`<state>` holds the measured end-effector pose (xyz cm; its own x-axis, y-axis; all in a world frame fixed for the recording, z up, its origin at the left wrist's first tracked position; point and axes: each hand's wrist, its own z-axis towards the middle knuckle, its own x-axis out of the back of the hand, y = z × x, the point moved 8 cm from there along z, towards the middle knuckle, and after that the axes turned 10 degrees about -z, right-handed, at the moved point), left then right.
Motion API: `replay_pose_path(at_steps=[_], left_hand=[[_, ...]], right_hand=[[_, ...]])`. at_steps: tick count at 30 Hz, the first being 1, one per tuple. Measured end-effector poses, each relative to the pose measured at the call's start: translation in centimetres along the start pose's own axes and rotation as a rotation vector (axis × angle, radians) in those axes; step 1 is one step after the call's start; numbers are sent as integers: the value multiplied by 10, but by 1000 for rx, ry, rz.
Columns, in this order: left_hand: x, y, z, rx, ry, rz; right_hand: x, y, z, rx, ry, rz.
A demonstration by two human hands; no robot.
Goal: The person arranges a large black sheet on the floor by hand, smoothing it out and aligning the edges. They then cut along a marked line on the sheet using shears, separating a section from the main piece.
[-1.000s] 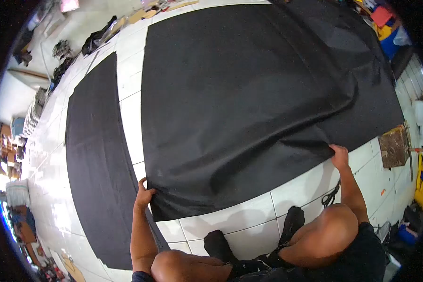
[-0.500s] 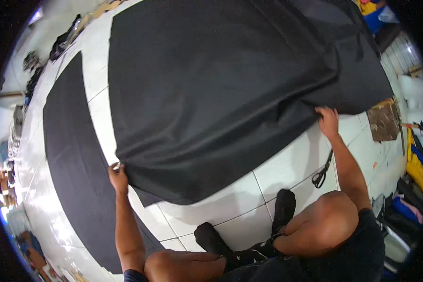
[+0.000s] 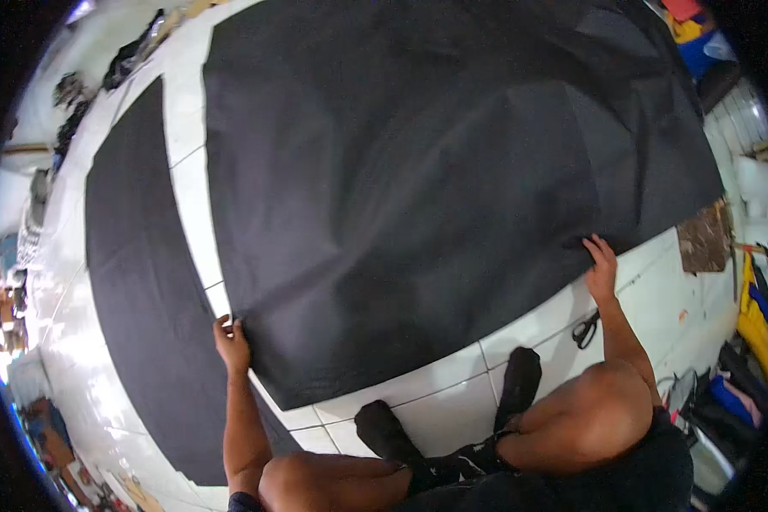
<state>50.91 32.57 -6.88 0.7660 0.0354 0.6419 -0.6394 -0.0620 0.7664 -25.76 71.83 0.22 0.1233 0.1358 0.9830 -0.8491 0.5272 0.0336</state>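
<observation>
A large sheet of black fabric [image 3: 384,179] lies spread over the white tiled floor, with soft wrinkles in it. My left hand [image 3: 233,343] is closed on its left edge close to the near corner, thumb and fingers pinched together. Farther right, my right hand [image 3: 602,269] grips the near edge, its fingers on top of the cloth. A narrower curved piece of black fabric [image 3: 141,282] lies to the left, apart from the big sheet for most of its length. Black-handled scissors [image 3: 584,331] rest on the tiles below my right hand.
My feet in black socks [image 3: 520,375] stand on the tiles just in front of the near edge. A brown board [image 3: 705,243] lies by the sheet's right corner. Yellow and blue cloth [image 3: 755,320] is heaped at the right, and dark bundles [image 3: 72,119] line the left side.
The sheet's near edge has come closer to me and the deep folds have flattened out. Both hands have moved toward me with the cloth, and the scissors are now partly covered by my right forearm.
</observation>
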Motion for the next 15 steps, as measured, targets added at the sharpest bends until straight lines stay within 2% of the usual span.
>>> replay_pose_path(at_steps=[3, 5, 15], left_hand=[[6, -9, -8, 32, 54, -11], [4, -3, -13, 41, 51, 5], [-3, 20, -21, 83, -37, 17]], right_hand=[[-27, 24, -16, -74, -59, 38], [-30, 32, -24, -132, -207, -103], [-42, 46, -28, -258, -227, -179]])
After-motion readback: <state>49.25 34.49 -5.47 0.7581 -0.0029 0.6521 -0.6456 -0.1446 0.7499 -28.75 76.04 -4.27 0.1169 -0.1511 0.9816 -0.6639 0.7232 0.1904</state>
